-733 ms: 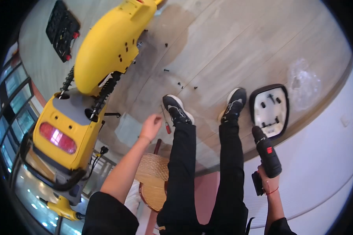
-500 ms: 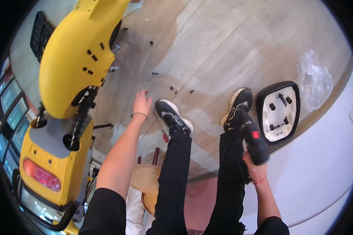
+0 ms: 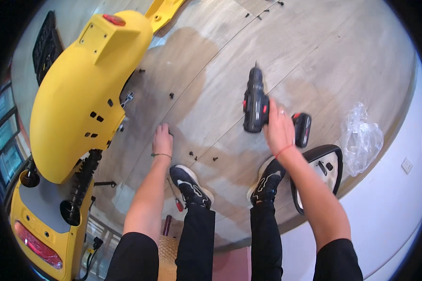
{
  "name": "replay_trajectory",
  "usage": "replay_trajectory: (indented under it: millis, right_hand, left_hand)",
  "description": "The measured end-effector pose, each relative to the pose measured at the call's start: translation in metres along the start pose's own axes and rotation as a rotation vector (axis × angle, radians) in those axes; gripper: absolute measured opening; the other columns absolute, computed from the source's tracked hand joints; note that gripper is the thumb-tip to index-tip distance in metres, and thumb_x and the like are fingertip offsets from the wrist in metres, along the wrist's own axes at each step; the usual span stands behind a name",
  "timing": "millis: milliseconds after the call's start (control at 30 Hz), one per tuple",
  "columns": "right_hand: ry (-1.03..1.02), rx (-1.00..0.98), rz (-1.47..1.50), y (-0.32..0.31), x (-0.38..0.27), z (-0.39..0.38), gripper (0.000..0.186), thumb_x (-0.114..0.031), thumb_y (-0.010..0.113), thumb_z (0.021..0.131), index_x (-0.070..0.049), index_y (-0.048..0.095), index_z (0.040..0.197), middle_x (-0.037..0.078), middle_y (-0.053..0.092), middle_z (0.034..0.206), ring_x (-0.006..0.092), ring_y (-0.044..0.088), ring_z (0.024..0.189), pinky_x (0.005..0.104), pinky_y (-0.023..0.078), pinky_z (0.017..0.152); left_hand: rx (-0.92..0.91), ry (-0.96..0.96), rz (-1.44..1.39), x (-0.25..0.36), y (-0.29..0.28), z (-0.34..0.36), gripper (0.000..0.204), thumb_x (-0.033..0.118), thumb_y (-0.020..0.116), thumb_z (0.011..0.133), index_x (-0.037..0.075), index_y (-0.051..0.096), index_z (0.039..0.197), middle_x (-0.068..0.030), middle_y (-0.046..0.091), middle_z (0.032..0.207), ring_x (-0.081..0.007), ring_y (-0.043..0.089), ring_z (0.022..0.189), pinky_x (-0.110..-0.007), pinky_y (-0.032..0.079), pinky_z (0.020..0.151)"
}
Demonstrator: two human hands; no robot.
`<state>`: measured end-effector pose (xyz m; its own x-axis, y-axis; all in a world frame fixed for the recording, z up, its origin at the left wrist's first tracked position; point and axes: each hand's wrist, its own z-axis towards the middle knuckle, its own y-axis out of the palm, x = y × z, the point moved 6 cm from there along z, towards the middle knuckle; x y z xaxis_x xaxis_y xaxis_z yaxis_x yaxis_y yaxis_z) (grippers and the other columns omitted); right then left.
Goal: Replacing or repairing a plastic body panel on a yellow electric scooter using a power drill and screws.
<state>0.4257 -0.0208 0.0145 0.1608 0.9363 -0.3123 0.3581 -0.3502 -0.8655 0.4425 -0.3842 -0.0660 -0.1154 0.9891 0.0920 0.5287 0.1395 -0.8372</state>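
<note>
My right hand (image 3: 279, 129) grips a black cordless drill (image 3: 254, 103) with red buttons and a bit pointing forward over the wooden floor. My left hand (image 3: 162, 141) reaches down near the floor, fingers curled; a small dark shape at its fingertips is too small to make out. Loose black screws (image 3: 191, 153) lie nearby. On the left is a yellow scooter-like body (image 3: 75, 93) with black spring shocks (image 3: 83, 180) and a grey-topped rear part (image 3: 44, 201) with a red lamp. A red-handled screwdriver (image 3: 178, 203) lies beside my left shoe.
A black tool case (image 3: 45, 47) sits upper left. A black-rimmed seat (image 3: 334, 182), underside up, and crumpled clear plastic (image 3: 361, 140) lie at right, beside a white wall (image 3: 394, 206) with a socket. A metal wrench (image 3: 126, 98) lies by the yellow body. A woven seat (image 3: 166, 253) shows below.
My right hand has lifted the drill forward and up, away from my right leg. My left hand has reached farther forward. The view has shifted, bringing more of the floor ahead into sight.
</note>
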Motion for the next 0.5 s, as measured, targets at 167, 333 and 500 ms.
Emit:
replay_trajectory:
  millis: [167, 333, 500]
  right_hand:
    - [-0.051, 0.033, -0.114, 0.016, 0.008, 0.033, 0.064, 0.001, 0.055, 0.072, -0.003, 0.035, 0.133, 0.017, 0.054, 0.097, 0.0317, 0.055, 0.089, 0.0406, 0.045, 0.075]
    - [0.051, -0.012, -0.08, 0.029, 0.017, 0.026, 0.061, 0.003, 0.054, 0.073, -0.004, 0.039, 0.131, 0.017, 0.053, 0.102, 0.031, 0.054, 0.094, 0.04, 0.043, 0.08]
    - [0.017, 0.351, 0.067, 0.007, -0.031, 0.001, 0.059, 0.004, 0.055, 0.071, -0.006, 0.043, 0.127, 0.017, 0.053, 0.109, 0.0321, 0.052, 0.102, 0.0401, 0.043, 0.085]
  left_hand:
    - [0.043, -0.097, -0.27, 0.013, -0.01, -0.011, 0.019, 0.007, 0.058, 0.074, 0.002, 0.052, 0.09, -0.0142, 0.059, 0.079, -0.0318, 0.059, 0.073, -0.04, 0.048, 0.069]
    - [-0.11, -0.035, -0.607, 0.061, -0.017, -0.02, 0.016, 0.009, 0.061, 0.072, 0.001, 0.051, 0.082, -0.0139, 0.059, 0.075, -0.0276, 0.06, 0.066, -0.037, 0.047, 0.061]
    - [-0.289, -0.184, -0.953, 0.089, -0.018, -0.024, 0.011, 0.01, 0.058, 0.078, 0.004, 0.051, 0.084, -0.0068, 0.058, 0.071, -0.0154, 0.059, 0.065, -0.029, 0.047, 0.057]
